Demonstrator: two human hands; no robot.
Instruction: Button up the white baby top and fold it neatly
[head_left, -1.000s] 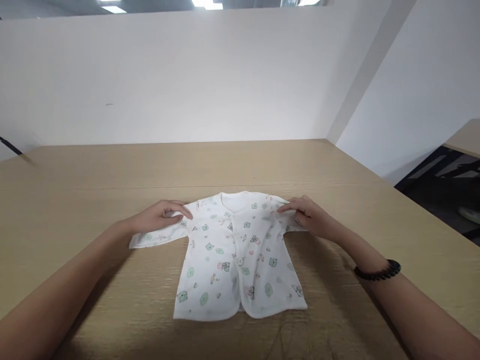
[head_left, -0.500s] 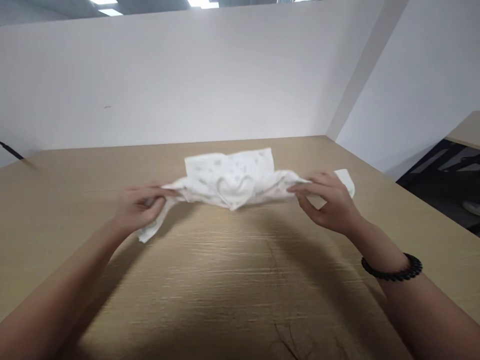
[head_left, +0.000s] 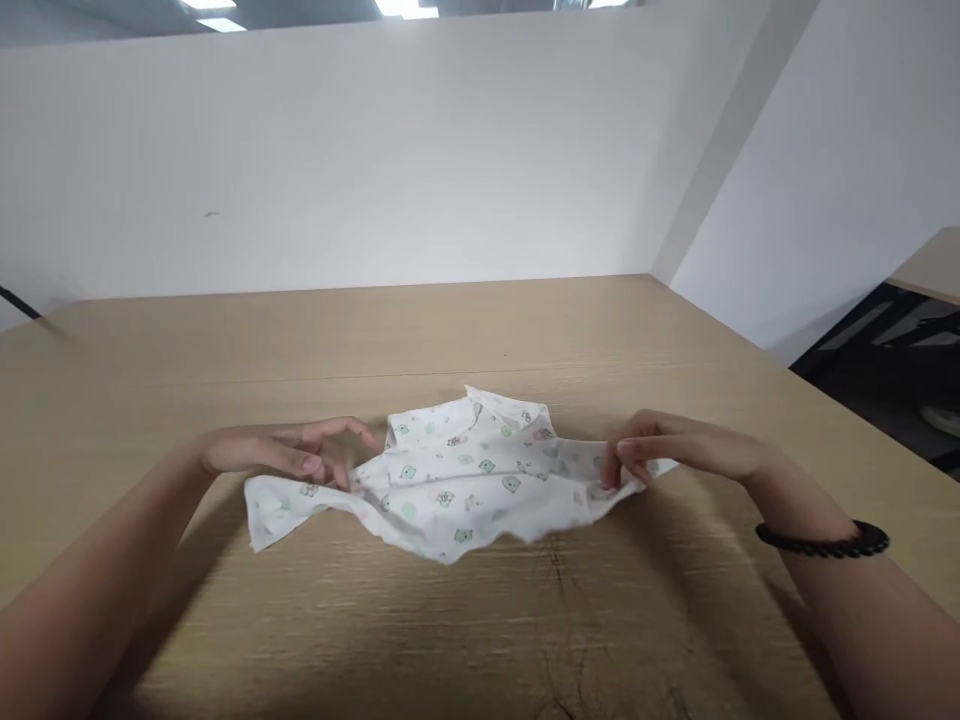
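Observation:
A small white baby shirt (head_left: 465, 480) with green and pink animal prints lies spread and wrinkled on the table, its sleeves out to either side. At the left sleeve, my left hand (head_left: 319, 450) has its fingers apart, with lower fingertips touching the cloth and the index finger raised off it. My right hand (head_left: 641, 450) is bent down over the other sleeve, fingers closed on gathered fabric. Its fingertips are partly hidden in the folds. A black beaded bracelet (head_left: 825, 541) circles my right wrist.
The wooden table (head_left: 375, 330) reaches back to a white partition (head_left: 420, 160). A thin black object (head_left: 19, 302) sticks in at the left edge. Another tabletop (head_left: 930, 262) stands beyond the right edge, dark framework beneath it.
Both hands have brought the shirt down and nearer to me. Held bunched in the air before, it now lies flatter, its body spread toward me. My left fingers have loosened.

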